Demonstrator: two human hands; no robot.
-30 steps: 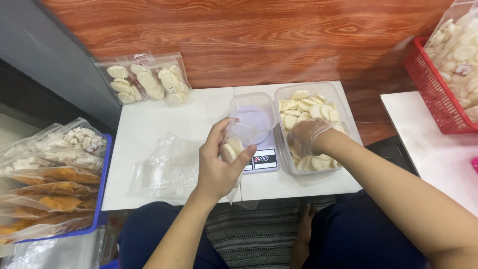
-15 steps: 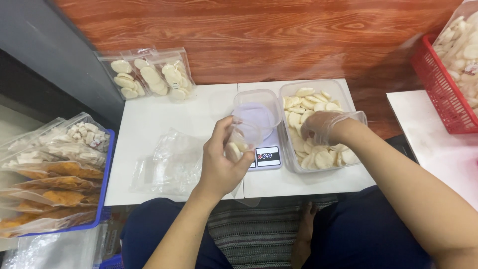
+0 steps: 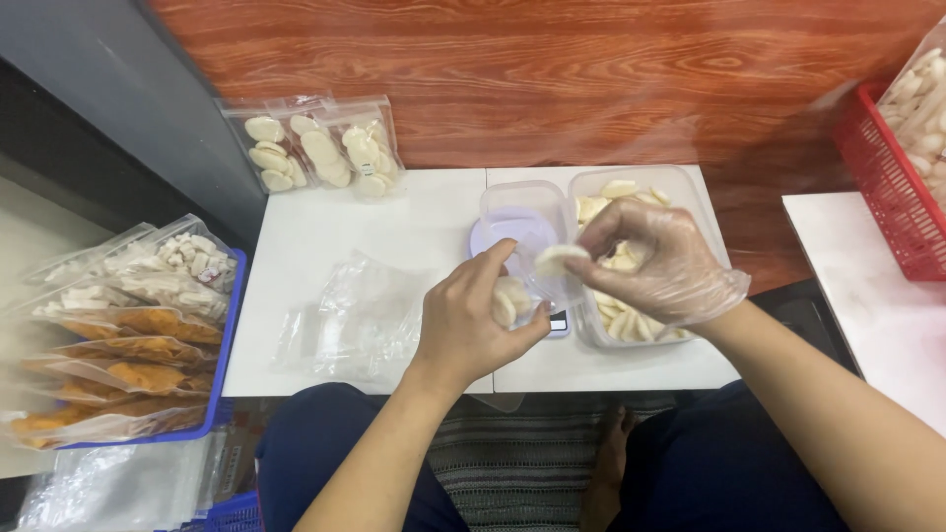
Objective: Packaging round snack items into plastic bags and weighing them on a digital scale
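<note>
Crackers [image 3: 510, 299] partly fill the bag [image 3: 527, 281] the left hand [image 3: 463, 325] grips; gloved right hand [image 3: 655, 261] pinches another [image 3: 559, 258]; tub [image 3: 690, 187] holds plenty, three packs [image 3: 315, 146] done

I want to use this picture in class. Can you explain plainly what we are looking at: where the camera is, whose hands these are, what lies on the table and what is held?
The camera sits on a person's head, looking down at their own hands. The left hand holds open a clear bag with pale slices inside. The right hand, in a thin plastic glove, holds one pale slice at the bag's mouth. On the white table lie a clear tub of slices, a small scale, empty bags and filled packs.
</note>
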